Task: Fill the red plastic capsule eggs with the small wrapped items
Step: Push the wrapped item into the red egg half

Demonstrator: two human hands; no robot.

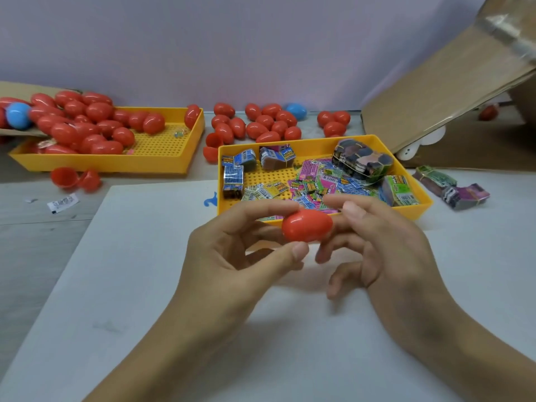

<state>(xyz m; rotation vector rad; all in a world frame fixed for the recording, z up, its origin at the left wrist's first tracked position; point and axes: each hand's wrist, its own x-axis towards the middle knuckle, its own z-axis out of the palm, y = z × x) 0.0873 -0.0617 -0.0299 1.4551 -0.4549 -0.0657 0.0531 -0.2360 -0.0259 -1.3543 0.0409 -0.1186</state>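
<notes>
A closed red capsule egg is held between both hands above the white sheet, just in front of the right yellow tray. My left hand pinches its left end with thumb and fingers. My right hand touches its right end with loosely curled fingers. The right tray holds several small wrapped items and bundled packs. A left yellow tray holds a heap of red eggs.
Loose red eggs and a blue egg lie behind the right tray. An open red egg lies in front of the left tray. Extra packs sit at right, below a cardboard box.
</notes>
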